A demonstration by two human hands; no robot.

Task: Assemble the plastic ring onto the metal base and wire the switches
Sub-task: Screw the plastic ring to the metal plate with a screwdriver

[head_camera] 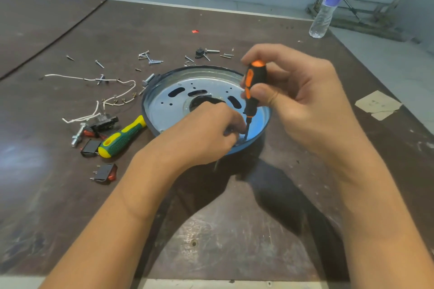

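Table [70, 19] is carrying a round metal base [173, 101] at centre, w/ a dark plastic ring [146, 110] sitting round its rim. Right hand [293, 94] is gripping an orange & black screwdriver [254, 82] upright, tip at the base's near edge. Left hand [206, 134] is curling its fingers beside the tip, though what they're pinching, if anything, can't be told. Switches [105, 172], white wires [117, 96] & a green-yellow screwdriver [122, 137] are lying to the left.

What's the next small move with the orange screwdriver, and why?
Probably begin turning the orange screwdriver with the right hand. Its tip stands at the near rim of the metal base, and the fingers of the left hand curl close by it, seemingly steadying a screw hidden from view.
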